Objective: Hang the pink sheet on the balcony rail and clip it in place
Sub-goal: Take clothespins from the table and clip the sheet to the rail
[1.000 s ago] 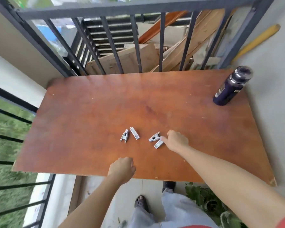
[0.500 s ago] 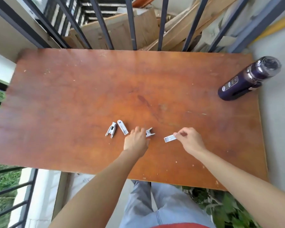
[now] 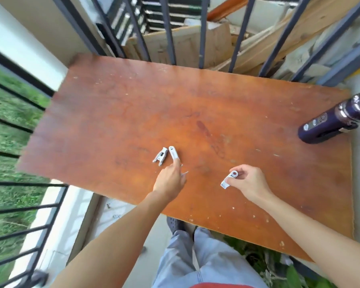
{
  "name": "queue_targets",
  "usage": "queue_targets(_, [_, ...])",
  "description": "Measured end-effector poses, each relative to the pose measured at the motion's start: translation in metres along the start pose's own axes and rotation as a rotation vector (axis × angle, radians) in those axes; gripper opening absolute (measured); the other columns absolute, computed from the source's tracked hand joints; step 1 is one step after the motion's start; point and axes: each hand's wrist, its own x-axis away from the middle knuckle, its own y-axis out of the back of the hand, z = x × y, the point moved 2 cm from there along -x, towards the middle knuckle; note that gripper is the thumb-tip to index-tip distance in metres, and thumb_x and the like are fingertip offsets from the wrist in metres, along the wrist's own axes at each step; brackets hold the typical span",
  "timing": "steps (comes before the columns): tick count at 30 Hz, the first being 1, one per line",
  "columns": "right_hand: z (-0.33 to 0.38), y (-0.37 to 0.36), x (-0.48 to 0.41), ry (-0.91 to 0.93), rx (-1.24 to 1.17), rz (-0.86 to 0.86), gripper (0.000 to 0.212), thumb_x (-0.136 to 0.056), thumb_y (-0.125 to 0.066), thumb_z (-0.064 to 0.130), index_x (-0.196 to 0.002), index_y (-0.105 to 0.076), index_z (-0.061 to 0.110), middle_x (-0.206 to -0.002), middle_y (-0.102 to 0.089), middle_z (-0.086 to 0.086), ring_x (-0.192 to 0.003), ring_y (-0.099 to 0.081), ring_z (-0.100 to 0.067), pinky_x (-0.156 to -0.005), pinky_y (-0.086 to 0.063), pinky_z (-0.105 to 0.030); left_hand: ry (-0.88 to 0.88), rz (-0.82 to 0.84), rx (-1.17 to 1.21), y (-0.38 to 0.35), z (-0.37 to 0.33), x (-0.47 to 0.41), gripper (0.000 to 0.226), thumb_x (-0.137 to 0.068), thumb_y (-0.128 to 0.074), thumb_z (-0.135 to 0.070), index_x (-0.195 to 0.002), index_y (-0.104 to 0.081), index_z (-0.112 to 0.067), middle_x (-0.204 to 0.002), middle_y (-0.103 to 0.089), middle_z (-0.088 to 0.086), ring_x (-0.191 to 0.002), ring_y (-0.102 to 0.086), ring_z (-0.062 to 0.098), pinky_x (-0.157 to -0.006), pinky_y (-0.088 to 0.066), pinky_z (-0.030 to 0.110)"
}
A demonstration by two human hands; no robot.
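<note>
Two grey clips lie side by side on the brown wooden table (image 3: 133, 104): one (image 3: 160, 159) with its jaws apart, one (image 3: 172, 151) flat. My left hand (image 3: 170, 179) is curled around a third grey clip, whose tips (image 3: 184, 173) poke out on its right side, and its index finger touches the flat clip. Lifted just off the table, my right hand (image 3: 247, 181) pinches a fourth grey clip (image 3: 229, 180) between thumb and fingers. Dark balcony rail bars (image 3: 168, 38) stand behind the table. No pink sheet is in view.
A dark purple bottle (image 3: 330, 121) stands at the table's right edge. Wooden planks and cardboard (image 3: 195, 44) are stacked behind the bars. More railing (image 3: 19, 213) runs along the left over grass. My legs (image 3: 195, 256) and a plant (image 3: 268, 260) are below the near edge.
My left hand took up the clip it covered and reached left to the flat clip. My right hand lifted its clip off the table. The camera swung right.
</note>
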Motion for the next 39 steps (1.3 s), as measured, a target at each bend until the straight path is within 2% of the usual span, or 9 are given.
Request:
queue_targets(3, [0.047,-0.032,0.003,0.157,0.045,0.118,0.016,-0.071,-0.083,0.011,-0.081,-0.072,0.014,-0.074,-0.069,0.001,-0.063,-0.058,-0.014,-0.063,-0.044,-0.028,0.118,-0.08,-0.017,0.028,0.039,0.047,0.047,-0.093,-0.05,-0.02,-0.135,-0.037,-0.006,-0.104,-0.064,0.019,-0.088,-0.061,0.045,-0.069,-0.046,0.044])
queue_targets(9, [0.134,-0.117,0.045,0.526,0.308,0.298,0.013,-0.084,-0.073,0.025,-0.096,-0.068,0.023,-0.08,-0.061,0.005,-0.066,-0.054,-0.008,-0.06,-0.037,-0.01,0.411,-0.156,0.027,0.074,0.104,0.164,0.03,-0.09,-0.049,-0.017,-0.119,-0.045,-0.011,-0.11,-0.059,0.01,-0.1,-0.059,0.034,-0.075,-0.043,0.039])
queue_targets(13, [0.177,-0.193,0.104,0.743,0.537,0.468,0.022,-0.086,-0.069,0.038,-0.101,-0.067,0.022,-0.088,-0.071,-0.002,-0.085,-0.064,-0.022,-0.064,-0.034,-0.025,0.58,-0.195,-0.023,0.093,0.147,0.265,0.025,-0.086,-0.046,-0.013,-0.111,-0.044,-0.011,-0.106,-0.06,0.012,-0.1,-0.057,0.036,-0.073,-0.04,0.039])
queue_targets(15, [0.192,-0.229,0.137,0.83,0.574,0.517,0.018,-0.086,-0.069,0.033,-0.099,-0.065,0.021,-0.086,-0.072,-0.004,-0.082,-0.065,-0.024,-0.058,-0.03,-0.023,0.646,-0.244,-0.016,0.094,0.17,0.315,0.023,-0.084,-0.045,-0.013,-0.107,-0.044,-0.012,-0.106,-0.059,0.011,-0.101,-0.057,0.035,-0.075,-0.042,0.04])
queue_targets(22, [0.224,-0.362,0.289,1.036,0.571,0.74,0.016,-0.082,-0.067,0.017,-0.094,-0.058,0.022,-0.081,-0.066,0.002,-0.08,-0.062,-0.022,-0.071,-0.043,-0.032,0.821,-0.372,-0.109,0.101,0.22,0.508,0.035,-0.083,-0.047,-0.028,-0.115,-0.052,-0.016,-0.116,-0.058,0.005,-0.109,-0.058,0.029,-0.088,-0.048,0.041])
queue_targets(27, [0.257,-0.442,0.394,1.216,0.588,0.883,0.02,-0.076,-0.068,0.025,-0.095,-0.06,0.027,-0.082,-0.066,0.005,-0.077,-0.062,-0.019,-0.071,-0.047,-0.031,0.984,-0.616,-0.225,0.134,0.226,0.628,0.027,-0.089,-0.049,-0.046,-0.099,-0.058,-0.022,-0.1,-0.063,-0.003,-0.095,-0.063,0.022,-0.073,-0.046,0.033])
queue_targets(32, [0.316,-0.505,0.503,1.463,0.52,1.001,0.019,-0.083,-0.068,0.036,-0.098,-0.069,0.025,-0.093,-0.071,0.004,-0.083,-0.066,-0.014,-0.075,-0.056,-0.034,1.194,-0.953,-0.303,0.189,0.223,0.726,0.016,-0.09,-0.058,-0.036,-0.084,-0.06,-0.021,-0.081,-0.064,-0.006,-0.07,-0.066,0.019,-0.061,-0.048,0.032])
queue_targets(36, [0.371,-0.549,0.583,1.621,0.391,1.122,0.014,-0.086,-0.065,0.038,-0.096,-0.069,0.027,-0.093,-0.072,0.007,-0.084,-0.068,-0.011,-0.071,-0.06,-0.036,1.343,-1.273,-0.356,0.241,0.219,0.784,0.016,-0.084,-0.068,-0.038,-0.087,-0.066,-0.023,-0.086,-0.067,-0.008,-0.071,-0.067,0.02,-0.069,-0.047,0.033])
queue_targets(39, [0.413,-0.571,0.636,1.723,0.263,1.181,0.025,-0.085,-0.068,0.036,-0.108,-0.067,0.029,-0.097,-0.072,0.009,-0.083,-0.065,-0.006,-0.078,-0.057,-0.034,1.429,-1.432,-0.363,0.276,0.222,0.803,0.027,-0.079,-0.071,-0.049,-0.093,-0.067,-0.026,-0.091,-0.067,-0.009,-0.079,-0.067,0.017,-0.075,-0.049,0.035])
